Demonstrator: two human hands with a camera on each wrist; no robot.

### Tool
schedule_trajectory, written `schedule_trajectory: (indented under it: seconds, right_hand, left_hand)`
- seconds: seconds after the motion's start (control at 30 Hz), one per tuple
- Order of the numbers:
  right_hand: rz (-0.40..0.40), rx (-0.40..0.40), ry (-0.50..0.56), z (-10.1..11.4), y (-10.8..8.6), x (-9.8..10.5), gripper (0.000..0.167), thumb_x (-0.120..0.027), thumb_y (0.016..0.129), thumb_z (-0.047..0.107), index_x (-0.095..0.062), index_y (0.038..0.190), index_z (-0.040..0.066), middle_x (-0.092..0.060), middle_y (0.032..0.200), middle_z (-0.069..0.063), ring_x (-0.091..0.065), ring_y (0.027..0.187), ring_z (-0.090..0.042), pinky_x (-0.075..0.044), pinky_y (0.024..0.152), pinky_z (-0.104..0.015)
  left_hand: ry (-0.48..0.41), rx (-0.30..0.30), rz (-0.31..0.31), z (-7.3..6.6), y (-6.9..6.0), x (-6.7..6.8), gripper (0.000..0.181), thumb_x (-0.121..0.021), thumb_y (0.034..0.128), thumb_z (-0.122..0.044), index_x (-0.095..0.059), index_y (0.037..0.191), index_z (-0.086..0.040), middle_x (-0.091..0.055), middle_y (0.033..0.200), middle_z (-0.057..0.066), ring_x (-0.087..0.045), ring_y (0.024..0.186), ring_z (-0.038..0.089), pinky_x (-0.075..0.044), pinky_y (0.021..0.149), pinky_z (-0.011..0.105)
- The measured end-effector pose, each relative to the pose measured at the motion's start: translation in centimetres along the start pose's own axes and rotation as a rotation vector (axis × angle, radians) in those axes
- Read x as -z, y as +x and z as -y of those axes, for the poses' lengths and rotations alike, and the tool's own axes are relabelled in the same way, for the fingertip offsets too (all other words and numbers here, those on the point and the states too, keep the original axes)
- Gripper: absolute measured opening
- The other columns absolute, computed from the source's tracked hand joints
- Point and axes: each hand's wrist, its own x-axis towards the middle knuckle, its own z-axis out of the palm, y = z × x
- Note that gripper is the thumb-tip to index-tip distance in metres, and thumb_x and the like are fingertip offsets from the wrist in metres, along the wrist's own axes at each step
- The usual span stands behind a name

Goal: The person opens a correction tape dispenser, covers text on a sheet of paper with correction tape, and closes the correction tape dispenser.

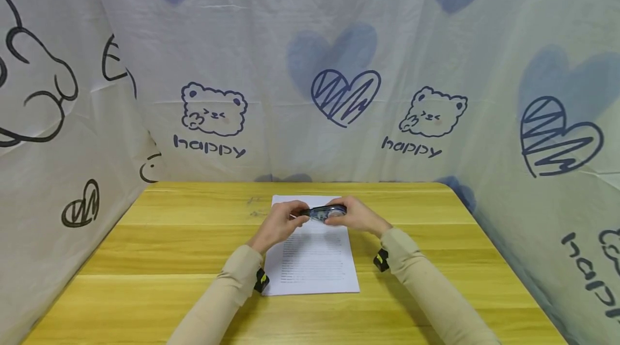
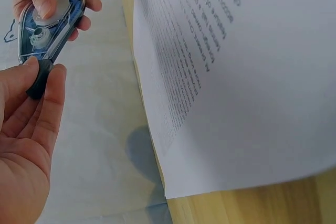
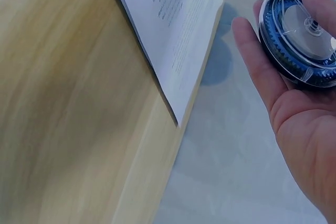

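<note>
Above a printed sheet of paper [image 1: 317, 259], both hands hold one correction tape dispenser [image 1: 319, 213] with a clear body and blue inner parts. My right hand [image 1: 356, 216] grips its wide rounded end, thumb on the flat side over the white reel. At the narrow end, my left hand [image 1: 283, 221] pinches the dark cap [image 2: 39, 82] between thumb and fingers. In the left wrist view the cap sits on the dispenser's tip. The right wrist view shows the dispenser's gear wheel [image 3: 273, 35] through the clear casing, with the tip out of sight.
The paper lies on a yellow wood-grain table [image 1: 169, 259], its far end near the table's back edge. Faint dark marks [image 1: 255, 208] show on the wood left of the sheet. A pale curtain [image 1: 281, 146] with hearts and bears hangs behind and at both sides.
</note>
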Motion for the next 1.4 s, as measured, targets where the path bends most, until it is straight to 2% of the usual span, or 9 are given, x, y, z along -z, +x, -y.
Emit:
schedule_trajectory:
  seconds: [0.13,0.43,0.6,0.8,0.87,1.0,1.17,1.27,1.4]
  right_hand:
    - [0.015,0.012,0.019,0.2,0.2,0.0,0.034,-0.076,0.087,0.026,-0.069,0.117,0.011,-0.07,0.103,-0.005,-0.064,0.088,-0.023,-0.055,0.075,-0.031]
    - [0.043,0.0,0.116,0.4,0.3,-0.3,0.04,-0.074,0.089,0.021,-0.062,0.126,0.012,-0.064,0.116,-0.016,-0.067,0.089,-0.021,-0.061,0.074,-0.045]
    - [0.02,0.021,0.106,0.5,0.2,-0.7,0.05,-0.073,0.09,0.023,-0.053,0.134,0.017,-0.059,0.124,-0.017,-0.064,0.095,-0.025,-0.062,0.069,-0.046]
    - [-0.052,0.113,-0.106,0.6,0.2,-1.3,0.063,-0.083,0.08,0.025,-0.052,0.135,0.016,-0.054,0.131,-0.01,-0.058,0.108,-0.026,-0.055,0.088,-0.043]
    - [-0.069,0.125,-0.181,0.7,0.2,-1.6,0.067,-0.085,0.077,0.025,-0.053,0.134,0.014,-0.052,0.128,-0.011,-0.055,0.109,-0.025,-0.051,0.092,-0.041]
    - [-0.072,0.085,-0.225,0.9,-0.1,-1.9,0.066,-0.085,0.077,0.025,-0.054,0.134,0.016,-0.05,0.121,-0.01,-0.053,0.102,-0.021,-0.051,0.089,-0.037]
    - [-0.097,0.077,-0.261,0.8,-0.3,-1.8,0.064,-0.083,0.078,0.032,-0.057,0.135,0.019,-0.055,0.121,-0.005,-0.056,0.101,-0.018,-0.051,0.088,-0.035]
    - [-0.095,0.076,-0.281,0.7,-0.4,-1.6,0.065,-0.082,0.078,0.038,-0.057,0.136,0.02,-0.058,0.124,-0.005,-0.057,0.102,-0.017,-0.051,0.087,-0.035]
    - [-0.091,0.051,-0.274,0.5,-0.6,-1.3,0.066,-0.08,0.079,0.042,-0.057,0.136,0.018,-0.061,0.126,-0.005,-0.058,0.101,-0.017,-0.051,0.085,-0.035]
  left_hand:
    - [0.009,-0.017,-0.016,0.0,0.1,0.0,0.017,-0.069,0.0915,-0.009,-0.07,0.108,-0.007,-0.073,0.091,0.005,-0.065,0.071,0.01,-0.057,0.064,0.021]
    - [0.04,-0.023,-0.029,0.2,0.2,0.0,0.017,-0.069,0.0914,-0.009,-0.07,0.109,-0.007,-0.073,0.093,0.005,-0.066,0.076,0.011,-0.057,0.067,0.023]
    - [0.045,-0.012,-0.02,0.5,0.0,0.0,0.018,-0.067,0.0933,-0.011,-0.07,0.111,-0.007,-0.073,0.093,0.005,-0.067,0.08,0.015,-0.058,0.07,0.025]
    - [0.006,0.031,0.019,1.0,-0.2,0.0,0.024,-0.059,0.0992,-0.018,-0.068,0.117,-0.005,-0.072,0.094,0.015,-0.069,0.08,0.032,-0.054,0.061,0.022]
    - [0.005,0.037,0.024,1.2,-0.2,-0.1,0.025,-0.057,0.1002,-0.02,-0.068,0.118,-0.006,-0.072,0.096,0.017,-0.069,0.08,0.032,-0.053,0.059,0.022]
    - [0.026,0.04,0.013,1.3,-0.2,-0.2,0.026,-0.055,0.1011,-0.024,-0.07,0.116,-0.008,-0.073,0.092,0.016,-0.068,0.075,0.024,-0.053,0.057,0.022]
    - [0.153,-0.033,-0.054,1.0,-0.1,-0.2,0.023,-0.059,0.0989,-0.024,-0.074,0.109,-0.01,-0.074,0.091,0.005,-0.064,0.074,0.01,-0.054,0.062,0.023]
    - [0.264,-0.096,-0.093,0.7,0.0,-0.2,0.021,-0.062,0.0977,-0.025,-0.075,0.106,-0.011,-0.074,0.095,0.001,-0.064,0.079,0.008,-0.055,0.068,0.024]
    - [0.36,-0.125,-0.105,0.4,0.1,-0.1,0.024,-0.062,0.0971,-0.028,-0.074,0.109,-0.011,-0.075,0.1,0.003,-0.067,0.083,0.012,-0.057,0.07,0.028]
